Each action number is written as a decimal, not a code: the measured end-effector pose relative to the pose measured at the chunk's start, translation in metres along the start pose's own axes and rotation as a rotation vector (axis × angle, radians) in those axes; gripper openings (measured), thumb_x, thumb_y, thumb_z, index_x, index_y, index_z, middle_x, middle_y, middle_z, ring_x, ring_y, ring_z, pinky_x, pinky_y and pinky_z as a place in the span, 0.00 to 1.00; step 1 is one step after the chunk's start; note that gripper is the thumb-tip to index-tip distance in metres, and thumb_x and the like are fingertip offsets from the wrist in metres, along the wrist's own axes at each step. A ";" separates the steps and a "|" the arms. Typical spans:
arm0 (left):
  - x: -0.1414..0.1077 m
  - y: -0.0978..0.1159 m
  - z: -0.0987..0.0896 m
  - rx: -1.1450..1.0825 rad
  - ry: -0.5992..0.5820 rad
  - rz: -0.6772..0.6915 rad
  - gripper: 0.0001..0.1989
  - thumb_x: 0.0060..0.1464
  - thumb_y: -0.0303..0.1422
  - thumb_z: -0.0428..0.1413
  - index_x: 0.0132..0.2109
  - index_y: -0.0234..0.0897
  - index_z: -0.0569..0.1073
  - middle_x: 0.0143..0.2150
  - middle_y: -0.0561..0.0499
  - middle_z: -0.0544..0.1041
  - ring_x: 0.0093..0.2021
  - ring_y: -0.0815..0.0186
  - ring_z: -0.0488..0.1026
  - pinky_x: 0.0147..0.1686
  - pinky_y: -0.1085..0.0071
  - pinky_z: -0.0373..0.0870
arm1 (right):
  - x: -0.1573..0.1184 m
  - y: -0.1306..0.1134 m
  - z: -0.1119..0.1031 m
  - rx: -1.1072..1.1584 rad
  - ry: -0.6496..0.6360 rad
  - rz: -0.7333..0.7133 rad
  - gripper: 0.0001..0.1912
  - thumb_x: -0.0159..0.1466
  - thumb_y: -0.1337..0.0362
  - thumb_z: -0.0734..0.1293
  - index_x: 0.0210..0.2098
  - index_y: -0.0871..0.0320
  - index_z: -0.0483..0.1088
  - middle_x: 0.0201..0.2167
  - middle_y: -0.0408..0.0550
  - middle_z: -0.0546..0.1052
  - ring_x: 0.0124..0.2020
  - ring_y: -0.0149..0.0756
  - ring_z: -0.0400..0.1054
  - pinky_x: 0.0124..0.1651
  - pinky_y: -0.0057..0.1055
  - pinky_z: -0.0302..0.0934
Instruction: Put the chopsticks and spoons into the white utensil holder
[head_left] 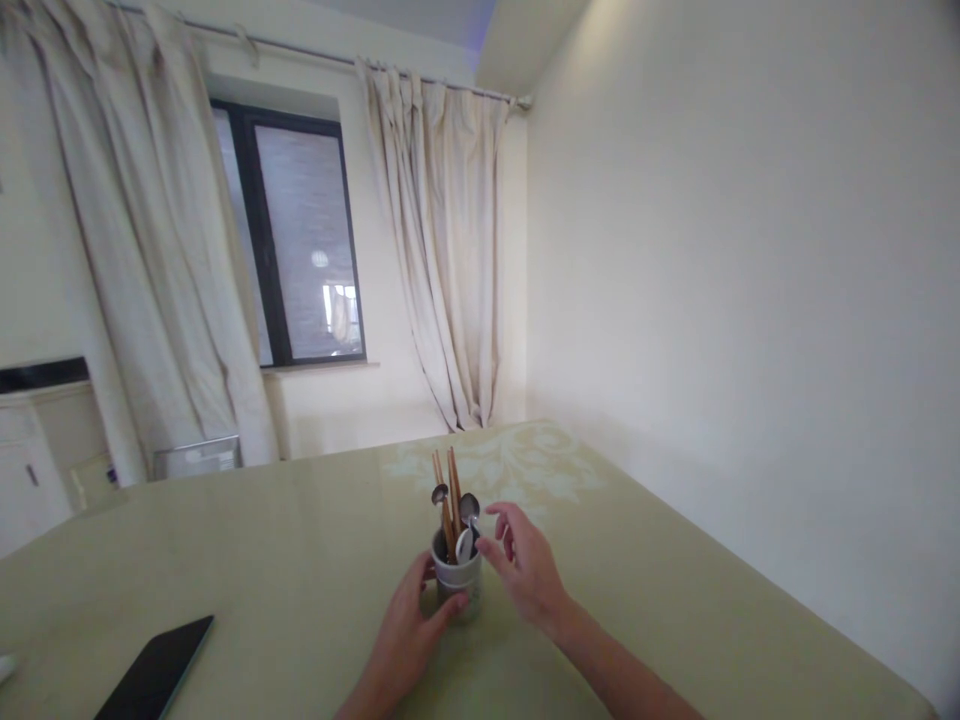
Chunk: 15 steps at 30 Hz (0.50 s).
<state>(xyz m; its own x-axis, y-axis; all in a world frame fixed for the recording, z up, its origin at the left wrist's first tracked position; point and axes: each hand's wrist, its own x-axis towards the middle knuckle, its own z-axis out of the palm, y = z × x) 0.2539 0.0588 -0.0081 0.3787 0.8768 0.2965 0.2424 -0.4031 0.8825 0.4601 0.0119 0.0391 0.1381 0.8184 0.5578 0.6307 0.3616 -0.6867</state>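
Note:
A light grey cup [457, 577] stands upright on the table, holding wooden chopsticks [454, 480], metal spoons [469, 508] and a white spoon [465, 545]. My left hand [420, 610] is wrapped round the cup's left side, its thumb across the front and its fingers partly hidden behind. Just right of the rim is my right hand [521, 562], with fingers curled but apart and nothing seen between them. Its fingertips are close to the spoons; whether they touch the white spoon or the rim I cannot tell.
A dark flat tablet-like object [159, 668] lies at the table's left front. The pale green table [300, 560] runs along a white wall [735, 300] on the right. Curtains [450, 250] and a window [304, 240] are beyond its far edge.

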 end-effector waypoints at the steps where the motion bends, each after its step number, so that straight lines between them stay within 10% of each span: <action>1: -0.001 0.002 0.000 -0.011 -0.009 0.006 0.29 0.56 0.44 0.65 0.61 0.37 0.73 0.60 0.39 0.80 0.59 0.49 0.77 0.61 0.54 0.72 | -0.006 0.004 0.004 0.054 -0.016 0.005 0.34 0.66 0.40 0.68 0.61 0.57 0.66 0.44 0.50 0.78 0.34 0.38 0.73 0.38 0.33 0.65; 4: -0.003 0.008 0.002 -0.035 -0.065 0.043 0.27 0.58 0.45 0.63 0.61 0.38 0.75 0.60 0.40 0.81 0.60 0.49 0.77 0.61 0.55 0.72 | -0.019 0.006 0.018 0.211 -0.085 0.033 0.44 0.57 0.45 0.78 0.65 0.56 0.61 0.56 0.56 0.77 0.49 0.47 0.75 0.49 0.38 0.69; 8: -0.008 0.003 0.006 -0.016 -0.108 0.046 0.29 0.56 0.39 0.65 0.64 0.41 0.73 0.65 0.43 0.78 0.65 0.50 0.74 0.67 0.55 0.68 | -0.020 -0.003 0.026 0.195 -0.096 0.146 0.33 0.54 0.55 0.80 0.54 0.56 0.66 0.44 0.50 0.81 0.44 0.47 0.77 0.49 0.40 0.69; 15: -0.010 -0.027 0.010 0.105 -0.060 -0.034 0.37 0.55 0.41 0.63 0.70 0.38 0.66 0.69 0.38 0.72 0.66 0.50 0.73 0.68 0.52 0.66 | 0.011 0.046 -0.016 0.077 0.152 0.273 0.31 0.54 0.55 0.75 0.53 0.55 0.65 0.47 0.55 0.83 0.47 0.52 0.79 0.52 0.45 0.70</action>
<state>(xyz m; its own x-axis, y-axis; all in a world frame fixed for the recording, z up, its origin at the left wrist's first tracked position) 0.2521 0.0582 -0.0384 0.4204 0.8743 0.2425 0.3466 -0.4017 0.8476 0.5031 0.0303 0.0207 0.4105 0.8156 0.4077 0.4958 0.1757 -0.8505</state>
